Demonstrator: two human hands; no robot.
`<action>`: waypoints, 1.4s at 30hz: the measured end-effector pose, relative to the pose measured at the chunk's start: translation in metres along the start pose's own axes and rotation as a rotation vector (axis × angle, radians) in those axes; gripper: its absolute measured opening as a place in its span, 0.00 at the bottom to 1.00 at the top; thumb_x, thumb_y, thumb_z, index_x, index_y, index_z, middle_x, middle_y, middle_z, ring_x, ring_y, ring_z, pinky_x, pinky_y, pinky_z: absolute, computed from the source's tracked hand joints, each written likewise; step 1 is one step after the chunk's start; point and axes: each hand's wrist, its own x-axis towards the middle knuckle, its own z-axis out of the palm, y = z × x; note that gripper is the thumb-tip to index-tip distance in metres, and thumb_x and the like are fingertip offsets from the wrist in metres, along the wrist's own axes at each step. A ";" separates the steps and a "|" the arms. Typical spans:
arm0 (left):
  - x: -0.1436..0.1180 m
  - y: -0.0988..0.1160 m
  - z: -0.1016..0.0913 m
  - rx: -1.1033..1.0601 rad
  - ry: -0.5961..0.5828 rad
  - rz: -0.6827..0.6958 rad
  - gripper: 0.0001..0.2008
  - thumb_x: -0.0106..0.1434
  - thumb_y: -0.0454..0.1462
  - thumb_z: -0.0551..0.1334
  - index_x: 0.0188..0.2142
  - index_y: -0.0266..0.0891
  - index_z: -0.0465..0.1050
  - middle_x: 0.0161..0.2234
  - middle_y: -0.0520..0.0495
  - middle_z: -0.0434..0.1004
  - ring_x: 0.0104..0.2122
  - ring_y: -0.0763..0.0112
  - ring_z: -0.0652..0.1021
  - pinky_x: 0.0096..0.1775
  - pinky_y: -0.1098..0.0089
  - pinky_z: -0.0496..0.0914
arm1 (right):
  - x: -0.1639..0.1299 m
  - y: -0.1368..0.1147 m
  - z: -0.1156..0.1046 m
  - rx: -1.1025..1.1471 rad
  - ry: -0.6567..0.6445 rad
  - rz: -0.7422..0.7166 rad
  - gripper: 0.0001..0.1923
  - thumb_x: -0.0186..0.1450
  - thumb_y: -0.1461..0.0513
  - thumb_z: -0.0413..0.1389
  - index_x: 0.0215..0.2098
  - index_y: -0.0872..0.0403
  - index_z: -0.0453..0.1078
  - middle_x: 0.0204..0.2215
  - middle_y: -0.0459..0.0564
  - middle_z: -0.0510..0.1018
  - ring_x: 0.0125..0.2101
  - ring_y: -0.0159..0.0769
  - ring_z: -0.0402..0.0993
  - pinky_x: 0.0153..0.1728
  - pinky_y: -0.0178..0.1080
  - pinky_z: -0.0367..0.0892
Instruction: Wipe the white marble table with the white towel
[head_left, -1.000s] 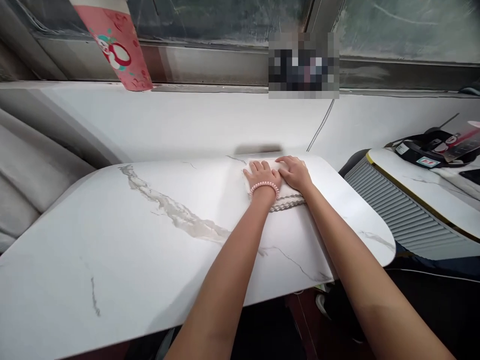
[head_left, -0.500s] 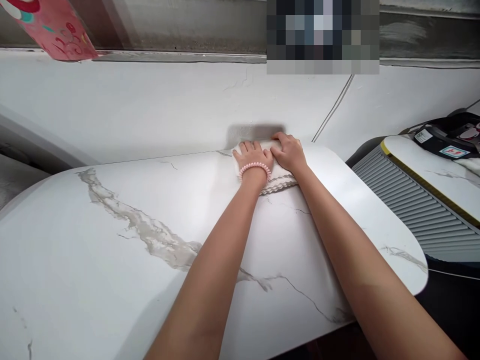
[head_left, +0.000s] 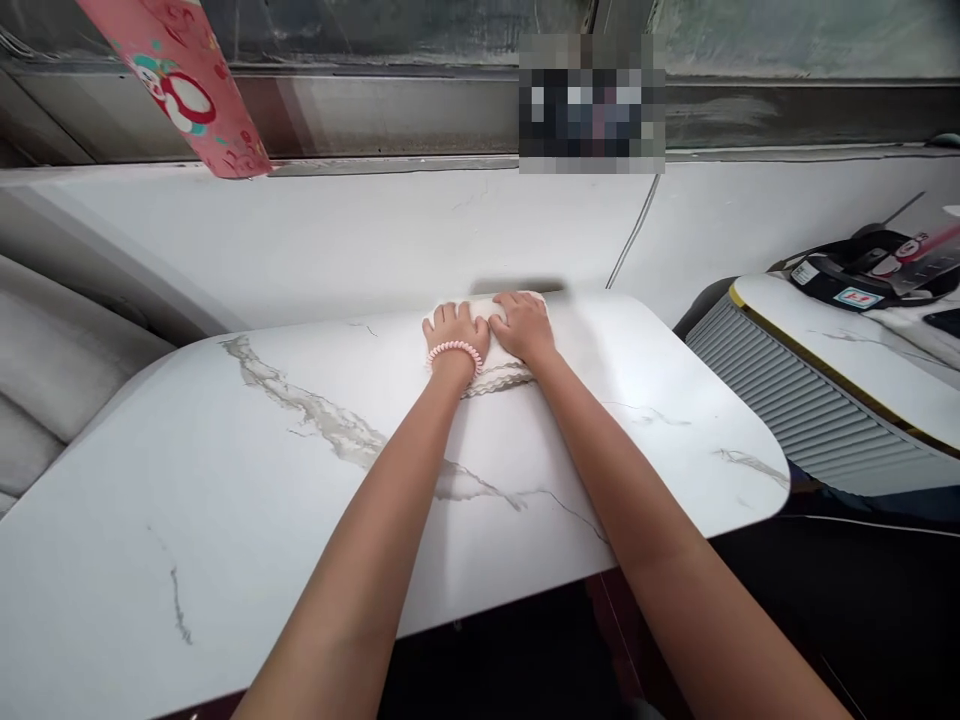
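Note:
A folded white cloth [head_left: 501, 376] with a wavy grey-beige edge lies on the white marble-patterned table [head_left: 285, 540], close to the back edge by the wall. My left hand [head_left: 456, 330], with a pink coil band [head_left: 455, 347] round its wrist, rests palm down on the cloth's left part, fingers spread. Beside it, my right hand [head_left: 523, 325] presses on the cloth's right part with its fingers extended. The thumbs nearly meet at the middle. Both palms hide much of the cloth.
Behind the table is a white wall [head_left: 337, 240] with a cable [head_left: 634, 230]. A pink printed strip [head_left: 187, 95] hangs at the upper left. At right stands a ribbed-sided cabinet [head_left: 810, 400] with a black item [head_left: 862, 275] on top. Grey upholstery [head_left: 45, 350] flanks the left.
Both hands and the cloth have moved left along the table's back edge. The view has shifted, showing more of the window area and the table's front edge.

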 end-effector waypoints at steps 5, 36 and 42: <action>-0.034 -0.006 -0.008 0.008 0.008 -0.006 0.26 0.70 0.40 0.43 0.63 0.36 0.64 0.65 0.37 0.64 0.66 0.57 0.62 0.66 0.52 0.53 | -0.030 -0.011 -0.007 0.002 -0.011 -0.032 0.19 0.67 0.62 0.48 0.53 0.58 0.70 0.55 0.58 0.75 0.57 0.51 0.65 0.61 0.51 0.54; -0.226 -0.012 -0.054 0.057 -0.118 0.060 0.29 0.71 0.42 0.42 0.68 0.35 0.57 0.70 0.39 0.56 0.70 0.56 0.56 0.68 0.50 0.50 | -0.223 -0.072 -0.057 -0.078 0.047 -0.021 0.17 0.68 0.62 0.47 0.52 0.55 0.70 0.53 0.59 0.76 0.55 0.52 0.67 0.59 0.52 0.57; -0.227 -0.051 -0.066 0.087 -0.094 0.017 0.29 0.71 0.42 0.43 0.68 0.36 0.57 0.69 0.40 0.57 0.69 0.57 0.57 0.68 0.51 0.50 | -0.216 -0.107 -0.035 -0.064 0.041 -0.078 0.15 0.68 0.61 0.47 0.49 0.54 0.70 0.51 0.59 0.77 0.53 0.53 0.67 0.59 0.54 0.56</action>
